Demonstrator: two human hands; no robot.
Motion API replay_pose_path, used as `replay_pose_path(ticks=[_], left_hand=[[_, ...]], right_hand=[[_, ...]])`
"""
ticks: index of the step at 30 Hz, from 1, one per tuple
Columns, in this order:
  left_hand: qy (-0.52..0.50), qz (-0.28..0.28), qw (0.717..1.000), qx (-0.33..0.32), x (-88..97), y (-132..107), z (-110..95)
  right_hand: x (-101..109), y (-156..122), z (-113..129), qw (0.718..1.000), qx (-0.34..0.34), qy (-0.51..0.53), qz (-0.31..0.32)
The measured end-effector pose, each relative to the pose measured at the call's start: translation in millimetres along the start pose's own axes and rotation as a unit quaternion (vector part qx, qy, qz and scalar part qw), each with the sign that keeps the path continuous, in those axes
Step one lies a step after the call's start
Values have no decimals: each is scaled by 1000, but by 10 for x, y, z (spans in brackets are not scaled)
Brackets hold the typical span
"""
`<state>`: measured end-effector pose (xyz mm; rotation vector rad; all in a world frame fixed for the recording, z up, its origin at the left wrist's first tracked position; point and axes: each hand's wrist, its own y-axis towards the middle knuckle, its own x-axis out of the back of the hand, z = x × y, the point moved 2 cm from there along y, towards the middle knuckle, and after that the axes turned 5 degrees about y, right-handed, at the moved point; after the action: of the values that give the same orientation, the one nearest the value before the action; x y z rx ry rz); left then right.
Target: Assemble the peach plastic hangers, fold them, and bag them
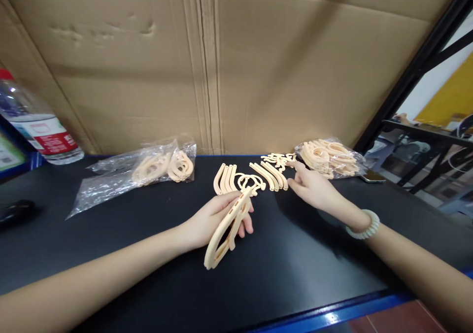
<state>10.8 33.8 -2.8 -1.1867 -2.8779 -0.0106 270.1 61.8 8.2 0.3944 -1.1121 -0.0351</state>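
My left hand (pixel 210 219) is closed around a cream curved plastic frame (pixel 221 239), tilted with its long curved end toward me and slots along its edge. My right hand (pixel 312 187) reaches to a pile of small cream plastic pieces (pixel 277 159); its index finger touches the pile's right side and the thumb stands apart from it. Between the hands lie a left row of curved cream strips (pixel 225 179), a right row of curved strips (pixel 271 176), and cream hook-like pieces (pixel 249 181) in the middle.
Clear bags of cream parts lie at left (pixel 151 168) and right (pixel 328 156). A phone (pixel 372 176) is beside the right bag. A water bottle (pixel 40 126) and a black mouse (pixel 16 212) are at far left. Cardboard (pixel 295 67) walls the back of the black table (pixel 295 274).
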Motion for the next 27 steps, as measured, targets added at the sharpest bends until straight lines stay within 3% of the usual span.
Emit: replay_pose_path(ticks=[5, 11, 16, 21, 27], left_hand=[[-49, -35, 998, 6, -9, 21, -42], [-58, -89, 994, 10, 21, 32, -78], [-79, -96, 992, -7, 56, 33, -56], [-96, -90, 991, -11, 79, 30, -50], [-136, -88, 987, 3, 92, 30, -42]], right_hand=[[-71, -195, 433, 988, 133, 74, -17], [-141, -403, 743, 940, 331, 86, 9], [-118, -446, 786, 919, 378, 101, -41], [-120, -486, 858, 889, 458, 9, -18], [-152, -514, 885, 875, 480, -47, -44]])
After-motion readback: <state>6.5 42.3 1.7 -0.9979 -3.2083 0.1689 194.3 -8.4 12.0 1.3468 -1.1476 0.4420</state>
